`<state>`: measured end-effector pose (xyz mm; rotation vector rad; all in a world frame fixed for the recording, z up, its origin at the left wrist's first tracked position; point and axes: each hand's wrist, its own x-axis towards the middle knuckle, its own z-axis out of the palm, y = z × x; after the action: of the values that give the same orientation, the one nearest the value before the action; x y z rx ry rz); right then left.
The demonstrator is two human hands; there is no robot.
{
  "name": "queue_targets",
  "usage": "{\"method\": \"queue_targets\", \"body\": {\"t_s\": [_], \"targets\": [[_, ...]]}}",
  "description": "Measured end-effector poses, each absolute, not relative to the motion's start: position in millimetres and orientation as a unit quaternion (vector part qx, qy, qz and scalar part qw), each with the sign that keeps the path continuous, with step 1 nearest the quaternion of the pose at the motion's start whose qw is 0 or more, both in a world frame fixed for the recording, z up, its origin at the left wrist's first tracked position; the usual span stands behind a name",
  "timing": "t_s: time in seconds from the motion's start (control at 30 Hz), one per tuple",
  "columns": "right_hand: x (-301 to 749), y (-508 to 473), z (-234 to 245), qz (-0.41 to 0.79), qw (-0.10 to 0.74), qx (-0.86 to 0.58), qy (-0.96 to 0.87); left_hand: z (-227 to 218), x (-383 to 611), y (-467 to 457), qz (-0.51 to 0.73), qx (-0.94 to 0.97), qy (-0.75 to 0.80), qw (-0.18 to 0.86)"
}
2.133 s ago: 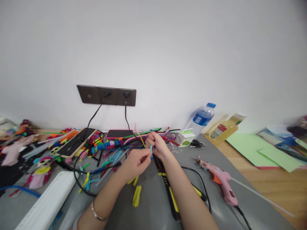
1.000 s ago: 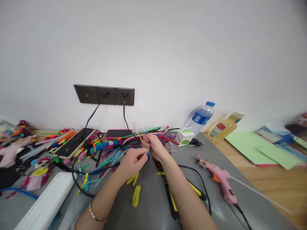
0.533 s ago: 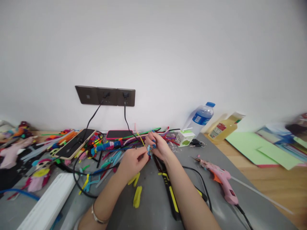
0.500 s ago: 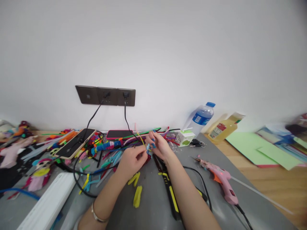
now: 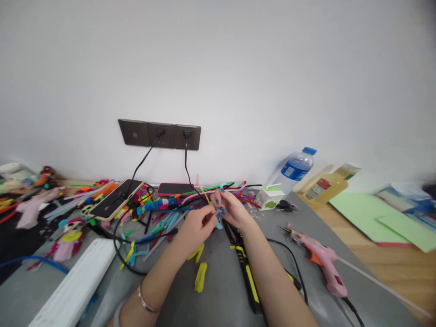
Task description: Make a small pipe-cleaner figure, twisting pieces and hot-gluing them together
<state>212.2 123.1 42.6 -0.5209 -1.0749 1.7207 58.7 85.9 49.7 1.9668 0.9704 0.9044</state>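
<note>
My left hand (image 5: pixel 198 223) and my right hand (image 5: pixel 234 210) meet over the middle of the table, fingertips pinched together. Between them is a light blue pipe cleaner (image 5: pixel 218 225); a short end hangs below the fingers, and a curved light blue bit shows above my right hand. The fingers hide most of it. Blue polish covers the nails. Beneath the wrists lie folded yellow pipe cleaner pieces (image 5: pixel 200 277). Pliers with black and yellow handles (image 5: pixel 250 277) lie beside my right forearm, their jaws partly hidden by that hand.
A pink glue gun (image 5: pixel 327 263) with a glue stick lies at right. Behind stand a drink carton (image 5: pixel 270 197), a water bottle (image 5: pixel 294 170) and a yellow bottle (image 5: pixel 329 186). Leftward are a phone (image 5: pixel 116 200), cables, a white power strip (image 5: pixel 76 286) and heaped pipe cleaners (image 5: pixel 160 204).
The view has turned slightly left, so everything sits further right. Both hands stay together; more of the light blue pipe cleaner shows above and below the fingers.
</note>
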Motion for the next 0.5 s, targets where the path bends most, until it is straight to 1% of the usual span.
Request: {"method": "queue_targets", "body": {"t_s": [0.2, 0.33, 0.43, 0.5], "targets": [[213.2, 122.9, 43.0, 0.724, 0.495, -0.198, -0.437, 51.0, 66.7, 74.8, 0.317, 0.782, 0.356, 0.402], [214.9, 125.0, 43.6, 0.720, 0.527, -0.186, -0.412, 54.0, 64.7, 76.3, 0.330, 0.762, 0.368, 0.419], [216.6, 126.4, 43.5, 0.715, 0.554, -0.175, -0.389, 55.7, 62.4, 78.1, 0.324, 0.728, 0.363, 0.483], [216.7, 126.2, 43.4, 0.715, 0.555, -0.179, -0.386, 55.6, 62.0, 77.7, 0.307, 0.714, 0.346, 0.526]]}}
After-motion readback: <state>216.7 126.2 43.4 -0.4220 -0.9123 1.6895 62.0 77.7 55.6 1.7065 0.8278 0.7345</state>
